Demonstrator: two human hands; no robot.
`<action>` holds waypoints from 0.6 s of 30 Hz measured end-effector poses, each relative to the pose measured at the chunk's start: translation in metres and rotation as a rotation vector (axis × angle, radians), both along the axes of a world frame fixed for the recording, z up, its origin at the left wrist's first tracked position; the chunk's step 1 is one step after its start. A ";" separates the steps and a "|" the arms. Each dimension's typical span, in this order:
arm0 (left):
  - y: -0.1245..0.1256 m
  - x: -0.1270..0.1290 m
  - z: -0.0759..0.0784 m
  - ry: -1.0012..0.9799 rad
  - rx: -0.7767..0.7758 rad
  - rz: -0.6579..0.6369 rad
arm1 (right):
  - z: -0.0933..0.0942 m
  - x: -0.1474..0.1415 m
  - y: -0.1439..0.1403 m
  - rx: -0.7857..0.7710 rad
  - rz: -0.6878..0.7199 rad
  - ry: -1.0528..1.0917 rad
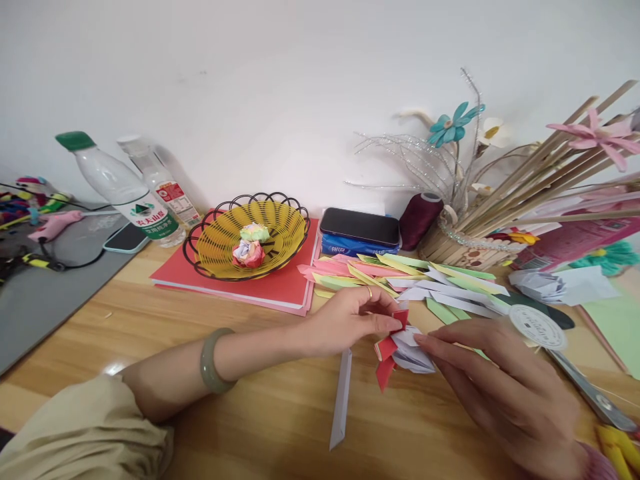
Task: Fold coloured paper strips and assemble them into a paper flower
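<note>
Item, lower centre of frame: half-assembled red-and-white folded paper flower (400,347), on the wooden table (250,407), left hand (345,320) pinching a red petal steady, right hand (505,387) pressing flat-fingered against white folds, holding layers together.

Wooden table (280,413): grey mat (45,293) far left, red folder (280,288) under the wire basket, folded paper strips (400,277) piled mid-right, one white strip (341,399) lying near.
</note>
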State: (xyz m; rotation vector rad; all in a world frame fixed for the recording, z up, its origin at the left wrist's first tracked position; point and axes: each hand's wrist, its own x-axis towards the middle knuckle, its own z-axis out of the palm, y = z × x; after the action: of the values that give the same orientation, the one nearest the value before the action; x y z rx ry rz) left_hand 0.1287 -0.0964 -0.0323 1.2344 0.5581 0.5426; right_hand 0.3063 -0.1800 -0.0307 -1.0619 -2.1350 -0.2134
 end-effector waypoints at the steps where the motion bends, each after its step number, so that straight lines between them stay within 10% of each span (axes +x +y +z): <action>1: 0.000 0.000 -0.001 -0.005 0.000 -0.004 | 0.000 0.000 0.000 -0.010 0.013 0.006; 18: 0.002 -0.001 -0.004 -0.071 -0.066 -0.019 | 0.010 -0.005 -0.002 -0.011 -0.014 0.026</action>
State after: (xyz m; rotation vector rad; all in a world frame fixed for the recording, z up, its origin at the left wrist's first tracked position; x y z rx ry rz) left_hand 0.1281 -0.0943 -0.0366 1.1524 0.5003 0.5462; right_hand 0.3010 -0.1819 -0.0212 -1.0803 -2.1085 -0.1928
